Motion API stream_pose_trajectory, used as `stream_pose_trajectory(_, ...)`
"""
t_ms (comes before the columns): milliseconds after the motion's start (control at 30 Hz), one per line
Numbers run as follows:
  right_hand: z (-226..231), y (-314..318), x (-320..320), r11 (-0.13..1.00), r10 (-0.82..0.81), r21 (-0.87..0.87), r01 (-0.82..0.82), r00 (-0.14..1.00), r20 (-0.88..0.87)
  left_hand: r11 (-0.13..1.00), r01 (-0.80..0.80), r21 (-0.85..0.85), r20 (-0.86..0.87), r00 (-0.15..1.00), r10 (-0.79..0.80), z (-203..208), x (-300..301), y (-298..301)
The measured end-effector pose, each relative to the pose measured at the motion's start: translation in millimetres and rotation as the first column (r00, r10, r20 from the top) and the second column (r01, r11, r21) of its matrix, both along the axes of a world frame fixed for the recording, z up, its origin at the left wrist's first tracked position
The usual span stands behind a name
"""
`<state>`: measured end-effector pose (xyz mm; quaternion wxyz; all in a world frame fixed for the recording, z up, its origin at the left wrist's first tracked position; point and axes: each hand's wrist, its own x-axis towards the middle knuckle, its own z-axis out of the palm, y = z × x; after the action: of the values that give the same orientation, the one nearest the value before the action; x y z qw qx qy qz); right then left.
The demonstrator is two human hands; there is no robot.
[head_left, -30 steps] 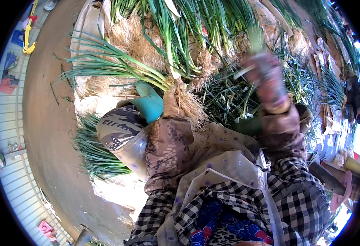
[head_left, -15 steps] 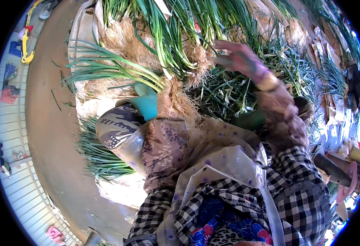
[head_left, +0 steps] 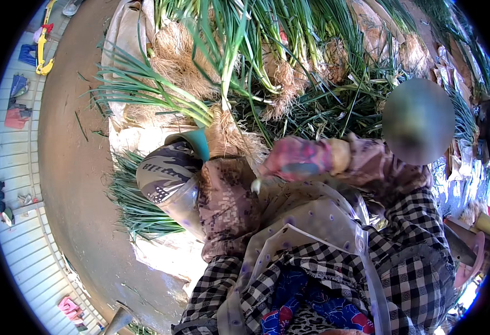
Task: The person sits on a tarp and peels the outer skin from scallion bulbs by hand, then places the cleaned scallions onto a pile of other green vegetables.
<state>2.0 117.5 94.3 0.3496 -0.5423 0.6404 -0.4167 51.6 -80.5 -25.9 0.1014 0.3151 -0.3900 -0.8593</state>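
Note:
My left hand (head_left: 221, 142) is closed round the pale root ends of a bunch of green onions (head_left: 192, 106). Their leaves fan out to the upper left, and tan roots (head_left: 249, 144) hang to the right of the hand. Just right of those roots is my right hand (head_left: 295, 159), its patterned glove or skin smeared by motion. Its fingers point left, and I cannot make out whether they hold anything. One longer green onion (head_left: 228, 70) stands upright with its foot at my left hand; whether it is gripped there is unclear.
More green onions (head_left: 306, 42) with shaggy roots lie along the far side. Loose trimmed leaves (head_left: 317, 114) cover the ground before me. Another leafy bundle (head_left: 144, 195) lies left of my knee. A yellow metal frame (head_left: 45, 50) is at the far left, a blurred round patch at right.
My right hand has swung from beyond the leaf pile back toward me, to beside the roots at my left hand. The left hand keeps its hold on the bunch.

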Motion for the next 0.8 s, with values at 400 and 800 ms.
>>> stream_pose_trajectory(400,114.2,256.3,-38.2,0.291,-0.345,-0.398,0.87,0.483,0.805,0.979,0.14,0.146,-0.144,0.982,-0.119,20.4,-1.6,12.9)
stream_pose_trajectory(800,-67.2,158.3,-103.2,0.658,-0.695,0.282,0.698,0.707,-0.127,0.896,0.321,0.308,-0.335,0.918,-0.214,60.3,-0.6,30.3)
